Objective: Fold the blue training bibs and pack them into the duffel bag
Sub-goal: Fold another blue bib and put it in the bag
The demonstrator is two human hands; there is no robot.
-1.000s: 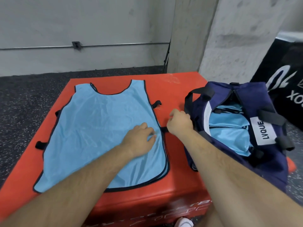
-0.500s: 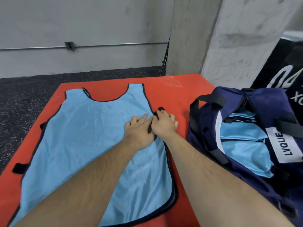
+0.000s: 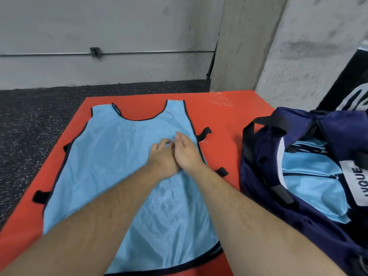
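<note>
one blue bib (image 3: 111, 166) lies flat on a red mat (image 3: 229, 120). on it the left hand (image 3: 162, 159) rests loose-fingered, touching the right hand (image 3: 188, 154), whose fingers are hidden. at right, one navy duffel bag (image 3: 264, 196) holds folded bibs (image 3: 310, 176). speckled floor (image 3: 35, 116), concrete wall (image 3: 119, 26) beyond.

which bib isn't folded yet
The bib spread flat on the red mat; the other bibs lie folded inside the duffel bag.
</note>
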